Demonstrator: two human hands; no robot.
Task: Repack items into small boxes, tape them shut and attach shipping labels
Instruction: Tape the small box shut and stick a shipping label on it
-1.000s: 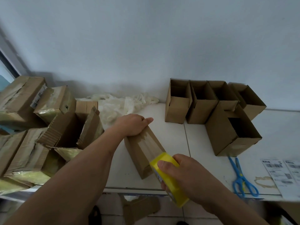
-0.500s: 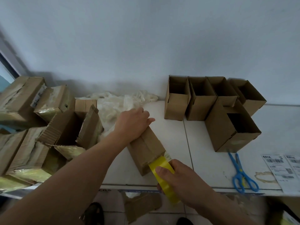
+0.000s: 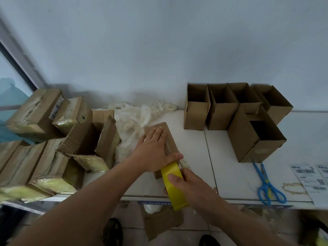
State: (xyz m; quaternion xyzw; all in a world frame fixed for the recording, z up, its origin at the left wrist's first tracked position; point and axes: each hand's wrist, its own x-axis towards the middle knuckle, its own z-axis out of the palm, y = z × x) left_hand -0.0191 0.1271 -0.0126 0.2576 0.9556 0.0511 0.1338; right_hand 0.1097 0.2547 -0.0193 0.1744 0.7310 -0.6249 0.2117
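Note:
A small brown cardboard box (image 3: 169, 137) lies on its side on the white table (image 3: 198, 167), near the front edge. My left hand (image 3: 153, 151) lies flat on top of it with fingers straight, pressing it down, thumb out toward the tape. My right hand (image 3: 191, 185) grips a roll of yellow tape (image 3: 174, 185) at the box's near end, thumb on the roll's outer face. The near end of the box is hidden behind my hands and the roll.
Several open empty boxes (image 3: 221, 107) stand at the back right, one larger (image 3: 255, 137) in front. Blue scissors (image 3: 268, 185) and shipping labels (image 3: 308, 178) lie at right. Taped cartons (image 3: 35, 112) and an open carton (image 3: 88, 141) crowd the left; crumpled plastic (image 3: 138, 114) lies behind.
My left hand moved from gripping the box's far end to lying flat along its top. The box swung straighter, and the tape roll came in against its near end.

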